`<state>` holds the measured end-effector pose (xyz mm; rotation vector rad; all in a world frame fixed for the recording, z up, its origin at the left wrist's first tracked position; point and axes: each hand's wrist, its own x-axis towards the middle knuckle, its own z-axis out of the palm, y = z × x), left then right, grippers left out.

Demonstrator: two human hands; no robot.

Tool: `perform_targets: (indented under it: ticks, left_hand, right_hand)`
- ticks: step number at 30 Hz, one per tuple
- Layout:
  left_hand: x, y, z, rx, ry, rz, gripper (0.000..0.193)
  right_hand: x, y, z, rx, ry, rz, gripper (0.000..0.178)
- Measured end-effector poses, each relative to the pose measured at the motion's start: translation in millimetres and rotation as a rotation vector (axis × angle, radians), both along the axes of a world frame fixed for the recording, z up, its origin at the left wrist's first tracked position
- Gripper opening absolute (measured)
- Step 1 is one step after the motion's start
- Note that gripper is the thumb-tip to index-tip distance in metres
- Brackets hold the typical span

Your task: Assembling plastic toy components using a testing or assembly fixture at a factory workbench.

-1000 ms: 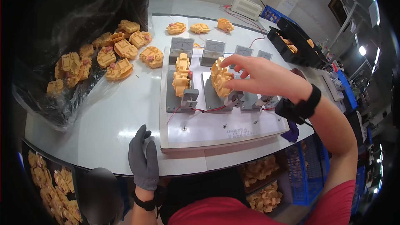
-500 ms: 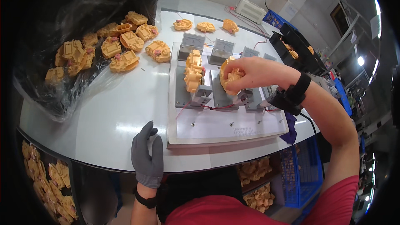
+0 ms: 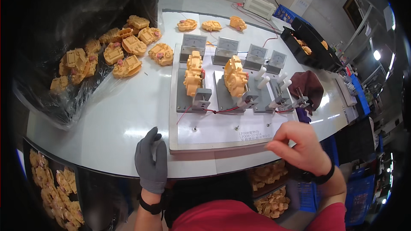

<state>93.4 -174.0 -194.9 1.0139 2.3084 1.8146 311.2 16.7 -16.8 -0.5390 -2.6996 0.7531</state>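
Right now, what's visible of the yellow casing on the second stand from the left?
The yellow casing looks like moulded plastic, bumpy, with a small red piece at its right side. It stands upright on the grey stand, a meter behind it and a metal bracket in front; its supports are hidden. Neither left hand nor right hand touches it.

Plastic parts (image 3: pixel 235 79), pale orange, several bearing a pinkish-red piece; stands (image 3: pixel 184 102) beneath two of them, grey; pegs (image 3: pixel 263 82), white. Board (image 3: pixel 209 139), white with a few lines of dark lettering (image 3: pixel 254 135); wires (image 3: pixel 228 110) along it, red and black. Glove (image 3: pixel 150 169) on the left hand (image 3: pixel 152 158), plain grey; wristband (image 3: pixel 150 207), black; shirt (image 3: pixel 222 216), plain red. Worktop (image 3: pixel 109 124), white; cloth (image 3: pixel 310 85) at the right, maroon; tray (image 3: pixel 310 60) beyond, black; crate (image 3: pixel 359 194), blue.
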Motion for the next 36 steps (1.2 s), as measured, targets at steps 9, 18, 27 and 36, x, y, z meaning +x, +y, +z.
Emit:
perform_targets:
  ticks: [9,18,27,36]
  left_hand:
    - [-10.1,-9.1,17.3,-0.076,-0.165,-0.095,0.039]
    - [-129.0,45.7,73.4,-0.638,0.619,0.029,0.071]
    - [-233.1,109.3,42.9,-0.978,0.281,0.155,0.095]
    - [-244.3,94.9,29.0,-0.689,0.233,0.201,0.089]
  right_hand:
    - [-1.0,11.4,-93.9,-0.186,0.378,-0.108,0.020]
    - [6.0,20.7,-118.5,-0.341,0.449,-0.161,0.018]
    - [1.9,17.0,-114.9,-0.451,0.476,-0.138,0.017]
    - [-2.4,19.5,-114.8,-0.374,0.470,-0.165,0.014]
